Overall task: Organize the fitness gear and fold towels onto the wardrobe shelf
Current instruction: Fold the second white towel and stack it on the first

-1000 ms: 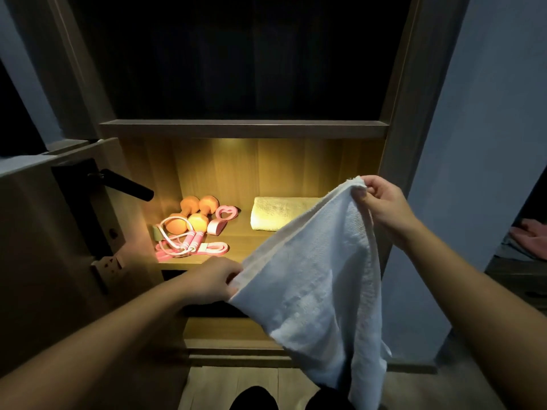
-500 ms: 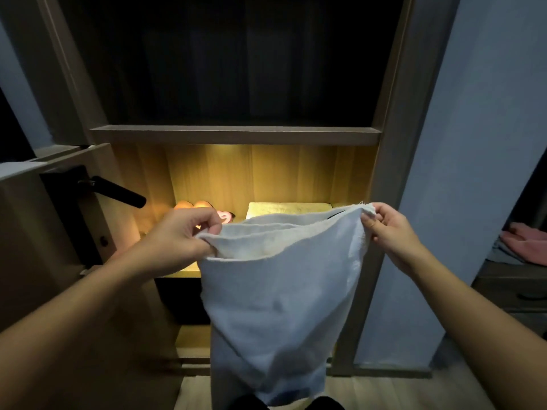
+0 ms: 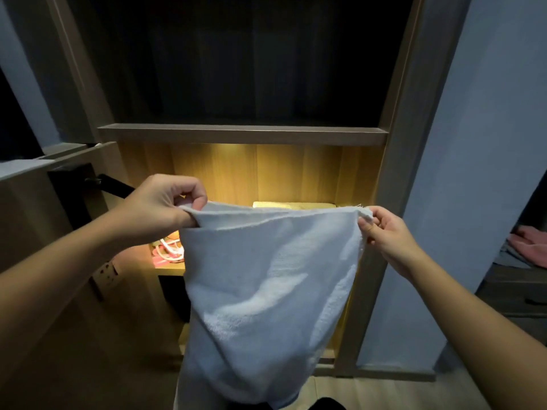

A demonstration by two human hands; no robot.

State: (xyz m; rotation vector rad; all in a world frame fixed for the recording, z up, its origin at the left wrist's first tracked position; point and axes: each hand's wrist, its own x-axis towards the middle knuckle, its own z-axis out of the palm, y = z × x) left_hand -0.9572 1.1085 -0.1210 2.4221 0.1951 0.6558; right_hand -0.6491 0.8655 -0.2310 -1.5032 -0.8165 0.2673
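Warm light glows in the wooden wardrobe that fills the middle of the frame, and in front of it hangs a white towel [image 3: 266,291], stretched by its top edge between two hands and drooping to the bottom of the frame, with two layers showing along the top. The left hand [image 3: 159,205], left of centre, has its fingers curled round the towel's upper left corner. The right hand [image 3: 387,235], right of centre, pinches the upper right corner between thumb and fingertips. Behind the towel, the lit shelf [image 3: 170,272] carries a folded pale towel [image 3: 293,205], only its top showing, and at the left some pink and white fitness gear [image 3: 168,251], partly hidden. A thick shelf board [image 3: 242,134] tops this compartment, with a dark space above. A black door handle [image 3: 115,184] sticks out at middle left. At the right edge a pink cloth [image 3: 529,247] lies past a blue-grey wall [image 3: 488,143].
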